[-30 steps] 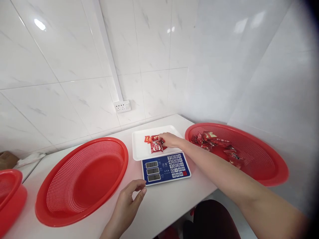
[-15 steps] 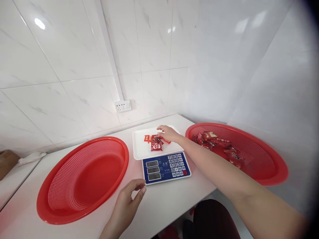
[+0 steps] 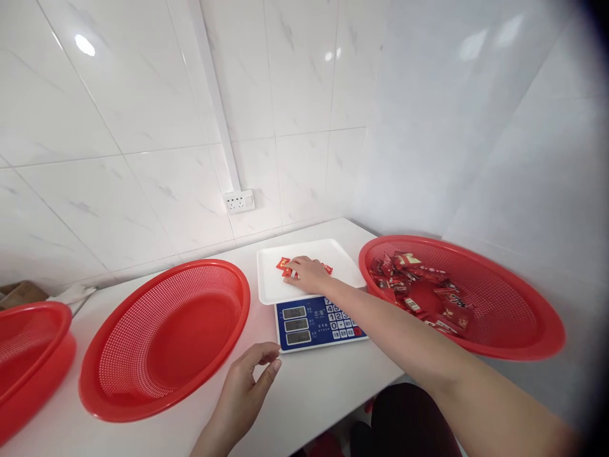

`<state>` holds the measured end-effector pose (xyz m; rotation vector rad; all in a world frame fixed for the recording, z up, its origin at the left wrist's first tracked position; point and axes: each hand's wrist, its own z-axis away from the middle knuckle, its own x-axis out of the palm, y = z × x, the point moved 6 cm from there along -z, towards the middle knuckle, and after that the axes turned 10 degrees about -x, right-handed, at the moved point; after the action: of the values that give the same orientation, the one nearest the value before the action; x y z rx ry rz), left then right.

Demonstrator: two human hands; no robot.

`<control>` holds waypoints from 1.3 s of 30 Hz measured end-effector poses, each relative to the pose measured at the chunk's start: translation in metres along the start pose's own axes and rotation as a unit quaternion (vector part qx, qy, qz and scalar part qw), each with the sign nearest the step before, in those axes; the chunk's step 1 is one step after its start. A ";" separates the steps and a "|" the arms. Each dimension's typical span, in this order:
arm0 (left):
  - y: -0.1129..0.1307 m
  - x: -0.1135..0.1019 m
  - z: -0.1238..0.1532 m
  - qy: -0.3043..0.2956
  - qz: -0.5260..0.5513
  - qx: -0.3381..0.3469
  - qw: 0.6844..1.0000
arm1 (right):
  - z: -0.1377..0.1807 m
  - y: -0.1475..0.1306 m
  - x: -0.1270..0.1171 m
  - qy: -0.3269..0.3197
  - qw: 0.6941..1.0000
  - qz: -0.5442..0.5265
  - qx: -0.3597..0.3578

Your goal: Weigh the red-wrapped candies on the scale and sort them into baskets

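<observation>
A digital scale (image 3: pixel 309 343) with a blue keypad panel stands on the white table, its white weighing tray (image 3: pixel 266 289) at the back. Small red wrapped snack packets (image 3: pixel 282 262) lie on that tray. My right hand (image 3: pixel 307 274) reaches over them from the right, fingers curled down around part of the pile and hiding several packets. My left hand (image 3: pixel 245 381) is by the scale's front left corner, thumb and fingers apart, holding nothing; whether a fingertip touches the scale I cannot tell.
Right of the scale, a red plastic basket (image 3: pixel 514 304) holds several more red packets. On the left is another red basket (image 3: pixel 209 273), nothing inside it. Part of a third red basket (image 3: pixel 52 355) shows at the far left. A wall socket (image 3: pixel 239 201) is behind.
My right hand has come down onto the packets on the tray, moving left and nearer, and now covers most of them. My left hand is nearly still. The view has turned slightly left.
</observation>
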<state>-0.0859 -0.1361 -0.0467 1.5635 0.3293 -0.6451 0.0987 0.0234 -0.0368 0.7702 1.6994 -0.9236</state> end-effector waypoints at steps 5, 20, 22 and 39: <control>0.000 -0.001 0.001 0.000 0.009 -0.006 1.000 | 0.003 0.017 -0.015 0.102 0.991 -0.077 0.035; 0.006 -0.002 0.000 0.004 0.003 0.006 1.000 | -0.039 -0.020 -0.023 0.165 0.868 -0.428 0.191; 0.009 -0.002 0.000 0.009 0.001 0.018 1.000 | -0.056 -0.059 -0.020 0.113 0.852 -0.495 0.126; -0.005 -0.020 0.008 0.044 -0.009 0.011 0.999 | -0.012 0.020 0.011 0.009 0.975 -0.033 0.221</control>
<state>-0.1065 -0.1403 -0.0388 1.6150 0.4035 -0.5963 0.1068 0.0444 -0.0491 1.0190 1.5572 -1.3707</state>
